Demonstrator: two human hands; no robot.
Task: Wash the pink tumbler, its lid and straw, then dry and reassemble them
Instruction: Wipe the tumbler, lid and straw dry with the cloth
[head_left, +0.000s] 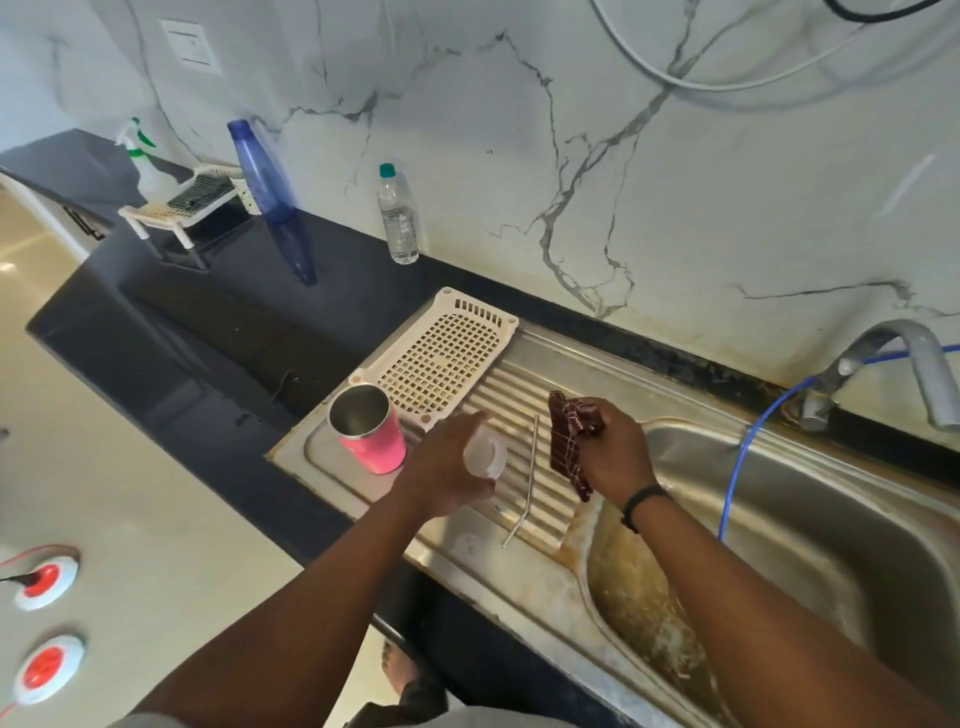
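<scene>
Left hand (447, 467) grip curled around clear plastic lid (485, 451); right hand (610, 451) grip clutching dark red checked cloth (571, 441). Pink steel tumbler (369, 428) upright on ribbed steel drainboard (519, 395); bent metal straw (527, 486) beside.

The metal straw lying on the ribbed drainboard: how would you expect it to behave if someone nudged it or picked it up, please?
The straw looks like thin rigid metal, so it would probably stay stiff. It lies along the grooves of the drainboard, which should keep it from rolling sideways, though it might slide along them. Being slender and possibly wet, it may be slippery to pinch.
</scene>
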